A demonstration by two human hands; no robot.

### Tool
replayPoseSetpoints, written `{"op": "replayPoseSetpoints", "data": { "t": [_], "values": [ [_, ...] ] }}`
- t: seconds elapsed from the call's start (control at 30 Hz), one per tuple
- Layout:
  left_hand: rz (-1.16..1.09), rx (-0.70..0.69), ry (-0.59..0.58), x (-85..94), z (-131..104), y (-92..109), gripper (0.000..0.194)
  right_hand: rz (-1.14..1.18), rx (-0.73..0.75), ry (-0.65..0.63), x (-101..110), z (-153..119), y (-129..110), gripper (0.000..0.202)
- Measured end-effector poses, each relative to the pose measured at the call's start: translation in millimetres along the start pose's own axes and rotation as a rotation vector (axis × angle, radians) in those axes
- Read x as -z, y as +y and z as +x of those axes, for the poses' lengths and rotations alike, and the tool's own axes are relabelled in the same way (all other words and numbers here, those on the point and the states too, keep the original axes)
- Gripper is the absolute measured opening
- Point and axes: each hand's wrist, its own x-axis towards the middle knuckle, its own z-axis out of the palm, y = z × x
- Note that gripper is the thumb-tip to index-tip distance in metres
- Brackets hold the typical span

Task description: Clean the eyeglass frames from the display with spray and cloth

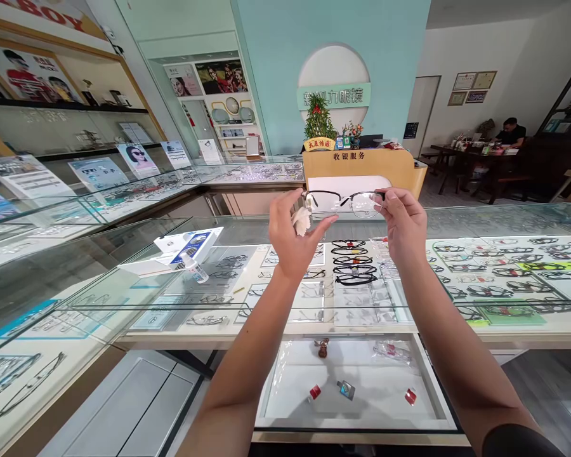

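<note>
A pair of half-rim glasses [345,202] with a dark upper rim is held up level above the glass counter, lenses facing me. My left hand [292,235] grips its left end, with a crumpled pale cloth [301,220] tucked against the palm and the thumb stretched out below the lens. My right hand [406,225] pinches the right end near the hinge. Below the glasses, a column of dark frames [355,261] lies in the display case.
On the glass counter [247,231] at the left stand an open white-and-blue box [176,251] and a small bottle [194,268]. An open drawer [354,422] with small items lies below the counter. A person [511,134] sits at a far table.
</note>
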Motion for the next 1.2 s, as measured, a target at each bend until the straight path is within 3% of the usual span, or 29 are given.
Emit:
{"op": "replayPoseSetpoints", "data": {
  "t": [0.47, 0.9, 1.03, 1.2],
  "values": [
    [-0.204, 0.24, -0.138, -2.3, 3, -2, 0.068, 0.156, -0.115, -0.048, -10, -11, -23, 0.018],
    [-0.251, 0.247, -0.169, -2.4, 3, -2, 0.07, 0.191, -0.182, -0.073, -9, -8, -22, 0.016],
    [-0.195, 0.193, -0.211, 1.4, 5, -2, 0.071, 0.049, -0.16, -0.157, 2, -2, -23, 0.017],
    [-0.083, 0.028, -0.389, 8.6, 12, 5, 0.065, -0.415, 0.067, -0.336, 15, 3, -28, 0.01]
  ]
}}
